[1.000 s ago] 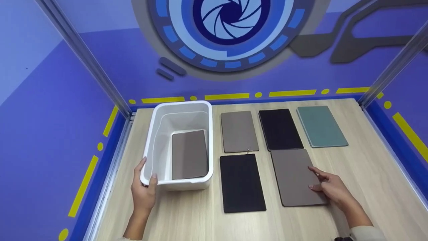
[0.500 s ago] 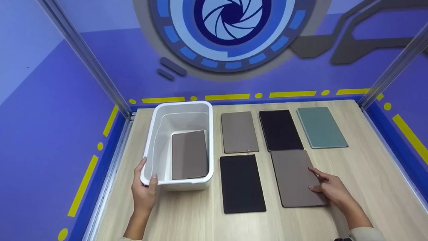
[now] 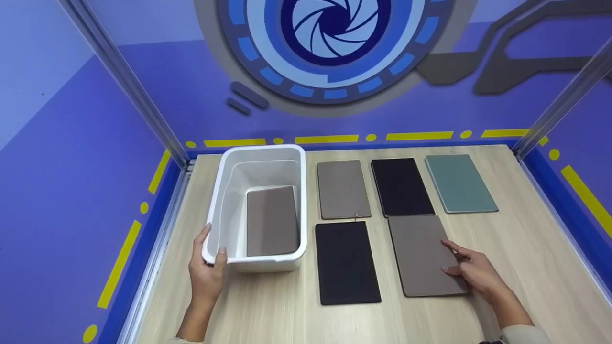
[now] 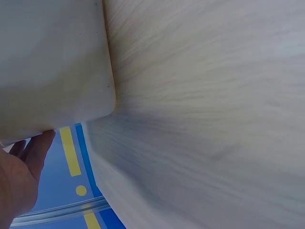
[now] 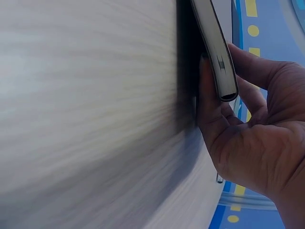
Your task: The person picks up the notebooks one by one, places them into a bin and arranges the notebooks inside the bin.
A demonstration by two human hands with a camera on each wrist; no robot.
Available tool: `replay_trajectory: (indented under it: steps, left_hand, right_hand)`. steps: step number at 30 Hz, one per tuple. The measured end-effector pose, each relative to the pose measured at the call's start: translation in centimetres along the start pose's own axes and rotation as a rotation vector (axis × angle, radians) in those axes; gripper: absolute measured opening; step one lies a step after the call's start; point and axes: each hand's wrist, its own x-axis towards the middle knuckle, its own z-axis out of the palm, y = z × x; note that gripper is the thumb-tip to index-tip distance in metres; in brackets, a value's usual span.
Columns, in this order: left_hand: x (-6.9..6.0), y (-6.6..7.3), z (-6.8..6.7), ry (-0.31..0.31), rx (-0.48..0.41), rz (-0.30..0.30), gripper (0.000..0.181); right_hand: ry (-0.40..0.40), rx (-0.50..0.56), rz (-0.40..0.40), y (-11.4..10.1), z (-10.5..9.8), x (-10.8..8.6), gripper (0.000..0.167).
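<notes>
My left hand (image 3: pixel 206 274) grips the near left corner of a white plastic bin (image 3: pixel 253 263), thumb over the rim and fingers along the outer side. Inside the bin lies a brown notebook (image 3: pixel 271 220). With my right hand (image 3: pixel 478 273) I hold a larger grey-brown notebook (image 3: pixel 425 253) by its right edge. In the right wrist view that notebook (image 5: pixel 220 57) sits between fingers on both covers, its page edge showing, and a dark gap lies between it and the table. The left wrist view has the bin's outer wall (image 4: pixel 52 62) and part of the left hand (image 4: pixel 24 176).
On the wooden table (image 3: pixel 267 306) lie a black notebook (image 3: pixel 347 263), a taupe notebook (image 3: pixel 343 188), another black notebook (image 3: pixel 402 186) and a green notebook (image 3: pixel 461 183). Blue printed panels (image 3: pixel 158 95) with metal posts enclose the left, back and right.
The view has shifted very slightly. Both hands, the bin and the notebooks keep their places relative to one another.
</notes>
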Motion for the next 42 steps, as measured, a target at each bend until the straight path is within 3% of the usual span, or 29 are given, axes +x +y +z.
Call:
replay_trajectory:
  steps: [13,35,42]
  left_hand:
    - [0.0,0.7,-0.5,-0.024,0.005,-0.039,0.066]
    - [0.1,0.9,-0.9,-0.076,0.018,-0.100,0.067]
    - [0.1,0.8,-1.0,-0.095,-0.018,-0.098,0.068]
  right_hand:
    - [0.007,0.002,-0.029,0.4,0.2,-0.3,0.085]
    - [-0.001,-0.008,-0.037,0.5,0.0,-0.2,0.089]
    - [-0.025,0.010,-0.023,0.4,-0.1,-0.1,0.091]
